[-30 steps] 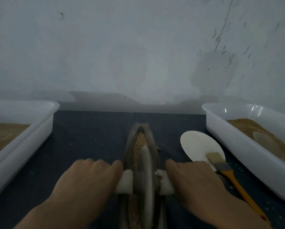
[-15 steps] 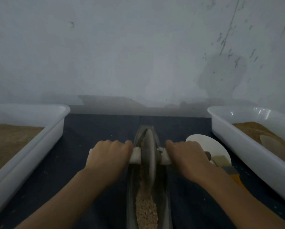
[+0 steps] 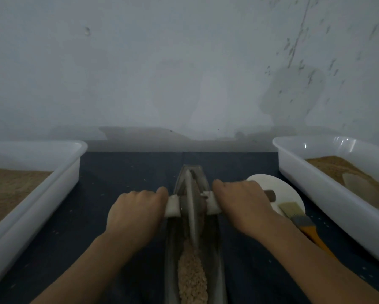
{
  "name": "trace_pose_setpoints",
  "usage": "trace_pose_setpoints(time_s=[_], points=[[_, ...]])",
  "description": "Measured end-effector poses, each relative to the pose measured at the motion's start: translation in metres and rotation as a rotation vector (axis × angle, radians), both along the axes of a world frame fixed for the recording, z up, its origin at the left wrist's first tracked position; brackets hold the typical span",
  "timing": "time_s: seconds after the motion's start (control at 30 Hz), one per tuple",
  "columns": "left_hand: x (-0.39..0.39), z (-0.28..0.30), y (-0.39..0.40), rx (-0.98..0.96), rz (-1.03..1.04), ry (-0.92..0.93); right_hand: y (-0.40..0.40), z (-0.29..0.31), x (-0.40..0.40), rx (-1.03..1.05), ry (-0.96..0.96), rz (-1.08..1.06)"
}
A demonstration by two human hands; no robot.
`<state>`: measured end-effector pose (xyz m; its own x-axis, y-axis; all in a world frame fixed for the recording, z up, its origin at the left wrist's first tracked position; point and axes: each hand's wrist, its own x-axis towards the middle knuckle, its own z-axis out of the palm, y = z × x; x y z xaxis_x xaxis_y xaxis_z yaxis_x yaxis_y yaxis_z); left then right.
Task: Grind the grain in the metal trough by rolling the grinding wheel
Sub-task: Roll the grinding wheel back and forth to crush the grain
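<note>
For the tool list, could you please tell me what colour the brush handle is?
Orange; the brush handle shows best in the head view.

You see tan grain (image 3: 192,279), a grey metal trough (image 3: 215,249), white bins (image 3: 316,189), an orange-handled brush (image 3: 302,224), dark blue cloth (image 3: 122,172).

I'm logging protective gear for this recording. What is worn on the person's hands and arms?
Nothing shows: the left hand and right hand are bare, without gloves, rings or a watch, and both forearms are uncovered to the frame edge, no sleeves in view.
</note>
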<state>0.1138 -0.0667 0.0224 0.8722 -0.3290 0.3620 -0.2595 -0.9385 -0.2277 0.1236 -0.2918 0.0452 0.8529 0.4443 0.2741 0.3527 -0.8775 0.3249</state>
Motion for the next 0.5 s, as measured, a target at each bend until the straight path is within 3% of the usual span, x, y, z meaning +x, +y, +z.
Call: trace_pose_setpoints(time_s=[0.1,0.37,0.5], points=[[0.002,-0.002,0.002,-0.011,-0.001,0.025,0.002,0.004,0.002,-0.009,0.005,0.015],[-0.048,0.009,0.005,0.101,-0.059,0.25,-0.011,-0.006,-0.064,0.075,0.243,0.05],[-0.036,0.003,0.008,0.074,-0.099,0.087,-0.009,-0.007,-0.051,0.085,0.176,0.037]])
